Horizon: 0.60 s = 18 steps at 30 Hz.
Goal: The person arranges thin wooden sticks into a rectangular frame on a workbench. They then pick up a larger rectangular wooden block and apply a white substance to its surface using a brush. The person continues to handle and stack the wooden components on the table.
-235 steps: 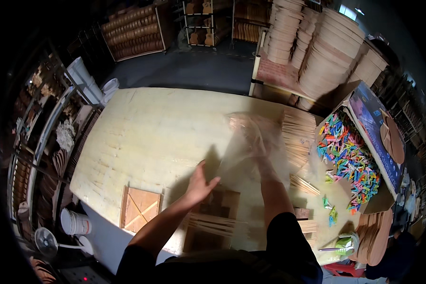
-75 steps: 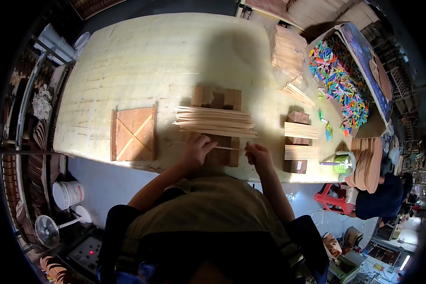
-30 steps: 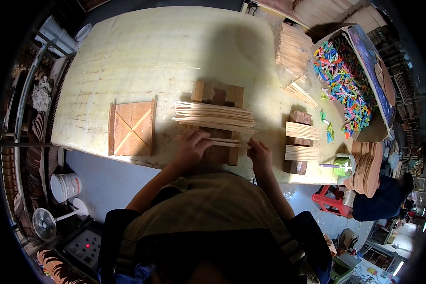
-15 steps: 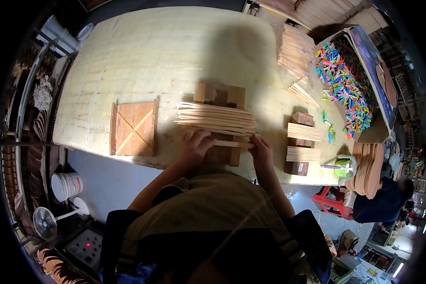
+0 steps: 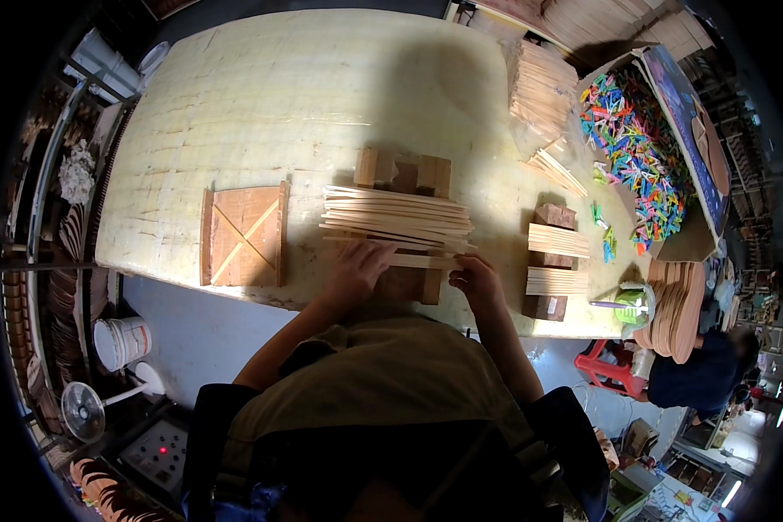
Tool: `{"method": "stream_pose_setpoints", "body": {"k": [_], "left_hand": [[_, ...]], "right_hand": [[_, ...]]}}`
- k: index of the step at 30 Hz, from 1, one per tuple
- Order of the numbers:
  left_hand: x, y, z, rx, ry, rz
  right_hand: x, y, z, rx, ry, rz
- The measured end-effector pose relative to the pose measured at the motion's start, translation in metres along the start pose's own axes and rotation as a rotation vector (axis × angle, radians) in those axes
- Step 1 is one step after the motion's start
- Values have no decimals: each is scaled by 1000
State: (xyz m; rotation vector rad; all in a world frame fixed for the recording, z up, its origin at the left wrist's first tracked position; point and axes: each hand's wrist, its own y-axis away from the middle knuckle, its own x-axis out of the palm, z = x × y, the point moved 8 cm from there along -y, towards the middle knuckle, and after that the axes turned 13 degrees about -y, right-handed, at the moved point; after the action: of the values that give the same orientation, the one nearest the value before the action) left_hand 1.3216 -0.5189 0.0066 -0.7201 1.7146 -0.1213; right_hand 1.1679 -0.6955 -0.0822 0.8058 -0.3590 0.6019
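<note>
Head view: left hand flat on wooden slats; right hand pinching slat end; wooden block jig beneath, on surface.

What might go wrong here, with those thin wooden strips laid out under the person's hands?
The wooden strips lie loosely across a wooden frame, so a nudge from the left hand or right hand might skew them. The hands work close to the table edge, so a strip might slip off.

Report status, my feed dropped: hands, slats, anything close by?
Left hand flat on the wood slats. Right hand pinching the nearest slat's end. Square wooden panel lies apart, left.
</note>
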Motion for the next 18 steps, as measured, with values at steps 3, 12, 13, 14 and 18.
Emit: {"method": "stream_pose_setpoints", "body": {"k": [3,12,13,14,18], "left_hand": [[0,-1,0,60,61,24],[-7,0,-3,15,-90,-22],[-7,0,-3,11,-75,-21],[-6,0,-2,8,-62,-20],[-5,-2,-2,18,-34,-12]], "right_hand": [[3,-1,-4,52,-29,-47],[-10,-8,4,-29,37,-122],[-11,-8,5,-33,45,-123],[-12,-8,6,-38,53,-124],[-15,-7,6,-34,69,-121]]}}
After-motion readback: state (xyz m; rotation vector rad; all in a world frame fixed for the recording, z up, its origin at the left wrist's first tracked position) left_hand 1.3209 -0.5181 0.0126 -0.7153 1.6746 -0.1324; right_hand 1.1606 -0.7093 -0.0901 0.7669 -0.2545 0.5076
